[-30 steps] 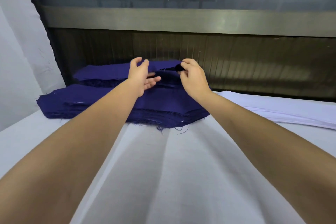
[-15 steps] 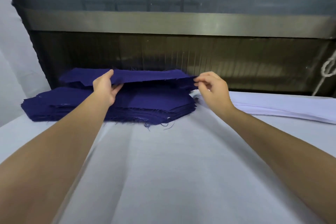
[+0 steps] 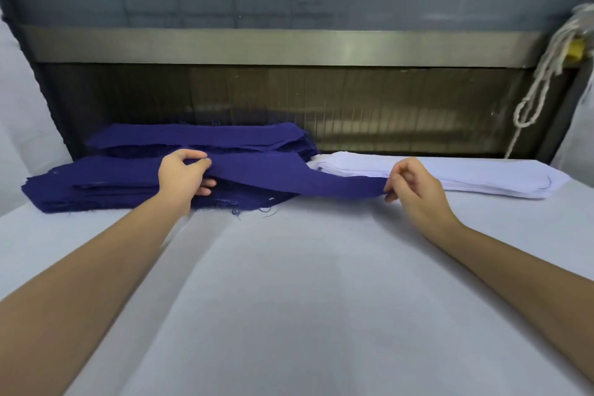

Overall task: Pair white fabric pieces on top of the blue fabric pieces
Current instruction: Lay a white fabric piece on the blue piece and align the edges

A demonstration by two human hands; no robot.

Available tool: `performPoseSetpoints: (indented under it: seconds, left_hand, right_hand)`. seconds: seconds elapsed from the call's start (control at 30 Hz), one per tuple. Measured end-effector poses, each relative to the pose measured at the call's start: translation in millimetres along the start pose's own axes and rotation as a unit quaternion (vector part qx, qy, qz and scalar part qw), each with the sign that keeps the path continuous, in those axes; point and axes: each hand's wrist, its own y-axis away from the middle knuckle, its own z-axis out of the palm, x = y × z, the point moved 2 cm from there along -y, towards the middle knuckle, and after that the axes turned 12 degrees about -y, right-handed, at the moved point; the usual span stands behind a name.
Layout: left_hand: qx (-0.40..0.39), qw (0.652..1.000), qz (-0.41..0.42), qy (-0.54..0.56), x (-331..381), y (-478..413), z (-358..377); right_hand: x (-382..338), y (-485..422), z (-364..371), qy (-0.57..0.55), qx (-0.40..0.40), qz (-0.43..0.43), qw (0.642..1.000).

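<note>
Tally on one desk (image 3: 321, 315)
Two blue stacks, front blue stack (image 3: 96, 186) and rear blue stack (image 3: 193, 135); one lifted blue piece (image 3: 321, 182); one white stack (image 3: 482, 177); two hands, left grip (image 3: 180, 180) and right grip (image 3: 418, 193); one white cord (image 3: 543, 80).

Fabric stack (image 3: 96, 185) left, thinner stack (image 3: 482, 178) right

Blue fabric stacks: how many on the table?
2. The front blue stack lies at left; the rear blue stack sits behind it by the dark panel. One loose blue piece hangs between left hand and right hand. Others may be hidden behind.
</note>
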Motion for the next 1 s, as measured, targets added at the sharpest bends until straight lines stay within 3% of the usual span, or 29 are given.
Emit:
performPoseSetpoints:
  seconds: [0.17,0.27,0.33,0.43,0.73,0.87,0.93,1.0]
  left_hand:
    - [-0.026,0.99,0.073,-0.118,-1,27,1]
    - [-0.037,0.938,0.17,-0.3,7,42,6]
    - [-0.054,0.91,0.195,-0.362,12,51,12]
    - [-0.062,0.894,0.207,-0.393,16,58,16]
    - [-0.05,0.891,0.209,-0.399,14,55,18]
    - [0.029,0.833,0.25,-0.493,18,54,13]
    - [0.023,0.812,0.295,-0.503,19,55,13]
    - [-0.008,0.781,0.385,-0.492,17,56,16]
  right_hand:
    - [1,4,-27,0.243,-0.07,0.009,0.968]
    - [1,1,-33,0.324,-0.081,0.025,0.942]
    - [1,0,-36,0.358,-0.079,0.043,0.929]
    - [2,-5,-43,0.421,-0.083,0.086,0.899]
    - [5,-15,-82,0.489,-0.121,0.193,0.842]
    - [1,-15,-81,0.554,-0.109,0.205,0.799]
    - [-2,-15,-74,0.599,-0.111,0.175,0.773]
    - [-4,-14,-64,0.608,-0.118,0.119,0.776]
